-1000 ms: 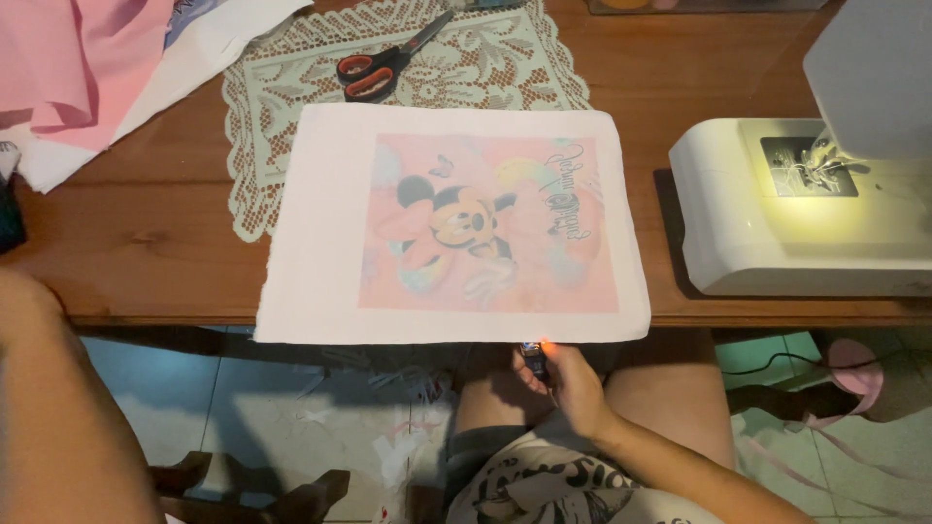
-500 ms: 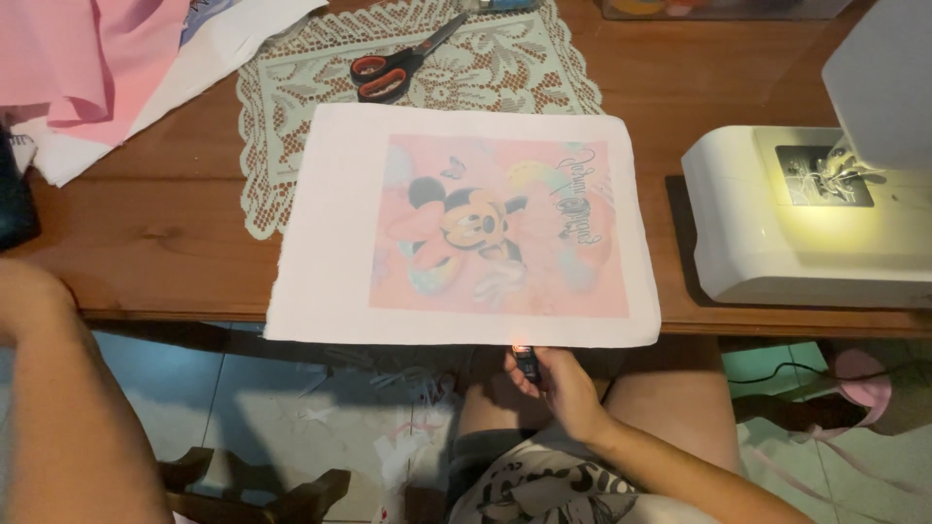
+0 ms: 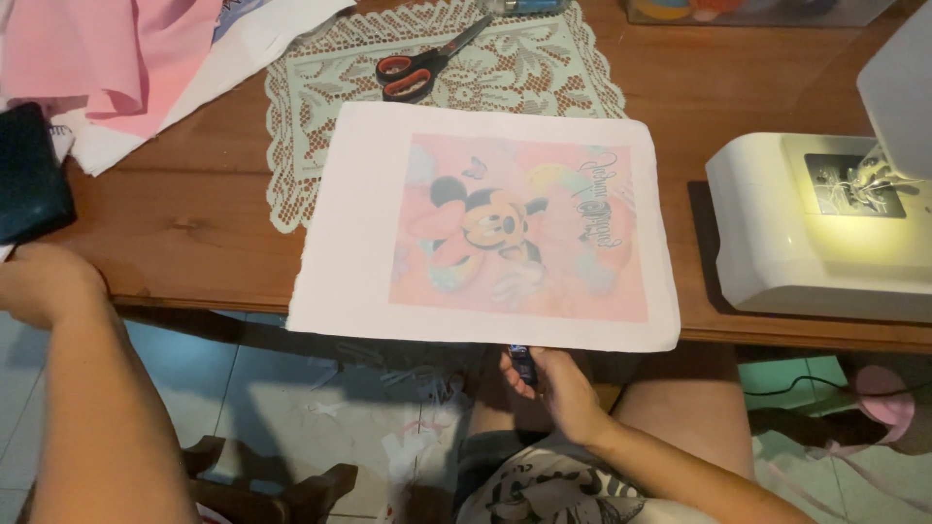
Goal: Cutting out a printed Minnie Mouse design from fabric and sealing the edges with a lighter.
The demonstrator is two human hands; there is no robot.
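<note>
A white fabric sheet [image 3: 359,243] with a faded pink cartoon-mouse print lies flat on the wooden table [image 3: 184,233], its near edge hanging slightly over the table's front. Just below that edge, under the table lip, my right hand [image 3: 558,388] grips a small dark object [image 3: 524,364]; what it is I cannot tell. My left hand [image 3: 44,281] rests curled at the table's front left edge beside a black item [image 3: 31,175], and whether it holds anything is hidden.
A lace doily [image 3: 505,68] with red-handled scissors [image 3: 417,68] lies behind the sheet. A white sewing machine [image 3: 825,223] with its lamp on stands at right. Pink and white cloth [image 3: 107,58] is piled at the back left. A wooden stool [image 3: 262,480] stands on the tiled floor.
My right hand has stayed just under the sheet's near edge with the small dark object. The view has shifted slightly; my left hand remains at the table's left edge.
</note>
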